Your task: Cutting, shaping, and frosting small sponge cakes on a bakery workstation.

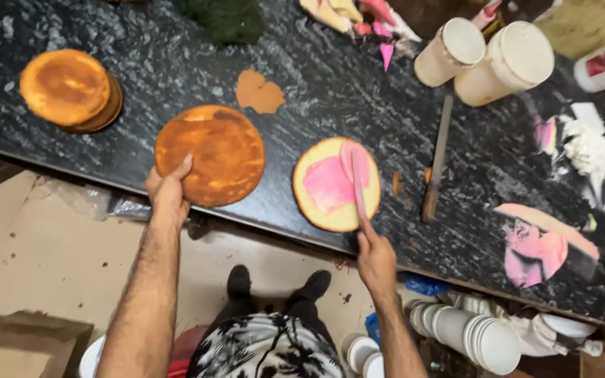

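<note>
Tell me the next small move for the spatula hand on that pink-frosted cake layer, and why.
Probably sweep the spatula in the right hand outward toward the bare rim. The pink frosting covers only the middle of the pale cake layer, leaving a yellow edge uncovered. The left hand rests on the edge of the browned layer beside it, apart from the frosted one.

Black tabletop [358,91] veined white; golden-brown cake round [211,154] left of the pale-yellow cake layer [335,183], which is smeared with pink icing [330,183].
</note>
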